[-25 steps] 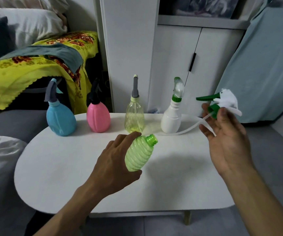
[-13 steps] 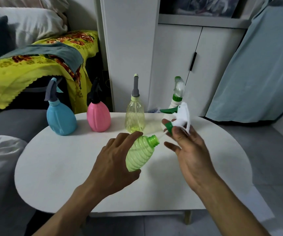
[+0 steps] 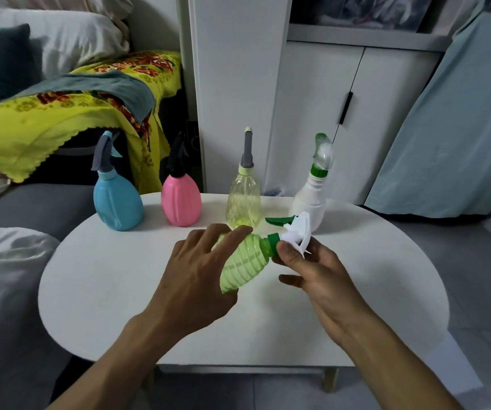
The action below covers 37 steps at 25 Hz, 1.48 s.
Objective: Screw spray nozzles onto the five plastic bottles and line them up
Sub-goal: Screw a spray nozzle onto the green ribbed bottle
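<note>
Plastic bottles stand in a row along the far edge of the white table (image 3: 96,291), each with its nozzle on. Leftmost on the table is the blue bottle (image 3: 117,205) with a grey trigger, then the pink bottle (image 3: 181,202) with a dark trigger; both are opaque, so their contents cannot be told. Next along the table comes the clear yellow bottle (image 3: 243,201), see-through with no liquid level visible, then the white bottle (image 3: 310,204) with a green collar. Above the table's middle, nearer than the row, the left hand (image 3: 191,279) grasps the ribbed green bottle (image 3: 242,263), tilted with its neck toward the right. At that neck sits the spray nozzle (image 3: 293,232), white with a green collar and tip, pinched by the right hand (image 3: 324,273) at the collar.
</note>
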Tool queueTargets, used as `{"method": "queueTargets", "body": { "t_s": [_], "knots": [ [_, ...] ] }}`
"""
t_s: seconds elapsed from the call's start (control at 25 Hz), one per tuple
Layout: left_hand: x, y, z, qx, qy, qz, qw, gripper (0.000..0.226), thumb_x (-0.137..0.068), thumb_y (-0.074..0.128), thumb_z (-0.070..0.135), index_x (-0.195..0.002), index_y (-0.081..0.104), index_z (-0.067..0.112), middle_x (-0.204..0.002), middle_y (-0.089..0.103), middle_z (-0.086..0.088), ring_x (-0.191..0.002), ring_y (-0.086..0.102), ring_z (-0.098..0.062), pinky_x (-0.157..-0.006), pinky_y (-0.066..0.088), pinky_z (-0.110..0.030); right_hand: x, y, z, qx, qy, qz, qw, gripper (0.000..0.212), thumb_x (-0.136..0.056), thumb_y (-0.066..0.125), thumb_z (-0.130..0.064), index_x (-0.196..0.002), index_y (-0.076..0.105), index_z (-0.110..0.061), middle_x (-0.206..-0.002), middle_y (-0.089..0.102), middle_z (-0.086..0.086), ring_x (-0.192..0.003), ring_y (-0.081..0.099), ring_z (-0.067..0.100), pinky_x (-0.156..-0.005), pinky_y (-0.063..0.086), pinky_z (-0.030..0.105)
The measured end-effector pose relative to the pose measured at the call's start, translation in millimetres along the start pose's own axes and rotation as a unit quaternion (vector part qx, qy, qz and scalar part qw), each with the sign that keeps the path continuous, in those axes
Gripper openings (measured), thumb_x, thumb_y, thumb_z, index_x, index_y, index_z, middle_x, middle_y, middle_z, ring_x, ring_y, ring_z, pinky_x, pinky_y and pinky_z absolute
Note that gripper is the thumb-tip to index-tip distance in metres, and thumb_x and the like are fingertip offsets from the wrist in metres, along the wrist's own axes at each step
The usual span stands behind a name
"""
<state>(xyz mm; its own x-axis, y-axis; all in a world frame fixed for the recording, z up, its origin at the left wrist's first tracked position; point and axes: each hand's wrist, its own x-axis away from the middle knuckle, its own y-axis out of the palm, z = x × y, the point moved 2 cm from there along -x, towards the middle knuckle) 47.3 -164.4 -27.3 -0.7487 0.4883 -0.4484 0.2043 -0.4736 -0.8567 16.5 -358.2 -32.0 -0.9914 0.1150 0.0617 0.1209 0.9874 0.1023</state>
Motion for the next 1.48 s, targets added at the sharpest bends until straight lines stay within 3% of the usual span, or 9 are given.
{"method": "queueTargets", "body": {
  "t_s": [0.16,0.24,0.36,0.48,0.72,0.96,1.08,1.28,1.48],
  "knots": [
    [-2,-12,-4,-0.032,0.027,0.001,0.999,0.093,-0.058,0.088,0.028,-0.139,0.042,0.025,-0.128,0.06,-0.008,-0.112,0.058,-0.034,-0.09,0.052,-0.047,0,-11,-12,0.184,-0.073,0.057,0.979,0.092,-0.059,0.077,-0.064,-0.138,0.037,-0.04,-0.144,0.049,-0.01,-0.117,0.057,0.002,-0.094,0.048,0.029],
    [-2,-15,-4,-0.041,0.038,-0.009,0.998,0.094,-0.058,0.087,0.028,-0.14,0.042,0.027,-0.13,0.058,-0.007,-0.113,0.057,-0.033,-0.091,0.051,-0.047,0,-14,-22,0.363,-0.25,0.059,0.896,0.077,-0.078,0.067,-0.062,-0.142,0.039,-0.031,-0.152,0.042,-0.006,-0.138,0.037,0.01,-0.109,0.033,0.032],
    [-2,-19,-3,-0.049,0.066,-0.028,0.996,0.095,-0.058,0.088,0.029,-0.14,0.041,0.029,-0.131,0.058,-0.005,-0.115,0.056,-0.031,-0.091,0.05,-0.046,5,-11,-26,0.505,-0.398,0.011,0.766,0.049,-0.094,0.046,-0.054,-0.116,0.066,-0.014,-0.125,0.067,0.004,-0.132,0.044,0.016,-0.115,0.027,0.041],
    [0,-21,-5,-0.077,0.093,-0.051,0.991,0.097,-0.056,0.089,0.029,-0.14,0.041,0.03,-0.131,0.058,-0.005,-0.114,0.056,-0.029,-0.091,0.049,-0.043,10,-9,-20,0.462,-0.328,-0.069,0.821,0.04,-0.094,0.052,-0.051,-0.114,0.062,-0.018,-0.112,0.069,-0.002,-0.109,0.054,0.013,-0.095,0.052,0.03],
    [1,-24,-6,-0.096,0.098,-0.043,0.99,0.1,-0.054,0.089,0.031,-0.141,0.04,0.03,-0.132,0.057,-0.006,-0.115,0.056,-0.03,-0.091,0.049,-0.044,11,-6,-16,0.377,-0.317,-0.102,0.864,0.033,-0.083,0.072,-0.026,-0.108,0.052,-0.021,-0.106,0.053,-0.017,-0.1,0.056,0.003,-0.081,0.042,0.005],
    [2,-24,-6,-0.115,0.097,-0.025,0.988,0.1,-0.053,0.089,0.03,-0.141,0.041,0.028,-0.132,0.057,-0.009,-0.114,0.055,-0.033,-0.091,0.049,-0.047,9,-5,-14,0.331,-0.305,-0.097,0.888,0.036,-0.082,0.075,-0.026,-0.111,0.053,-0.029,-0.111,0.057,-0.022,-0.103,0.059,0.007,-0.082,0.045,0.011],
    [0,-24,-5,-0.12,0.094,-0.011,0.988,0.101,-0.052,0.09,0.03,-0.141,0.041,0.027,-0.131,0.058,-0.009,-0.113,0.055,-0.034,-0.09,0.049,-0.048,9,-4,-15,0.263,-0.259,-0.095,0.925,0.041,-0.081,0.075,-0.03,-0.113,0.051,-0.038,-0.112,0.058,-0.022,-0.1,0.064,0.014,-0.076,0.059,0.027],
    [1,-22,-2,-0.136,0.101,-0.006,0.985,0.099,-0.052,0.09,0.03,-0.14,0.043,0.027,-0.132,0.057,-0.011,-0.114,0.055,-0.036,-0.09,0.048,-0.048,9,-4,-16,0.282,-0.235,-0.073,0.927,0.035,-0.081,0.059,-0.061,-0.108,0.047,-0.043,-0.101,0.058,-0.025,-0.085,0.069,0.014,-0.066,0.063,0.038],
    [0,-18,1,-0.14,0.094,0.0,0.986,0.097,-0.053,0.09,0.027,-0.139,0.047,0.025,-0.132,0.058,-0.012,-0.114,0.055,-0.037,-0.089,0.048,-0.048,10,-5,-15,0.268,-0.224,-0.083,0.933,0.043,-0.078,0.072,-0.044,-0.114,0.048,-0.039,-0.109,0.057,-0.021,-0.087,0.066,0.018,-0.066,0.062,0.041]
  ]
}}
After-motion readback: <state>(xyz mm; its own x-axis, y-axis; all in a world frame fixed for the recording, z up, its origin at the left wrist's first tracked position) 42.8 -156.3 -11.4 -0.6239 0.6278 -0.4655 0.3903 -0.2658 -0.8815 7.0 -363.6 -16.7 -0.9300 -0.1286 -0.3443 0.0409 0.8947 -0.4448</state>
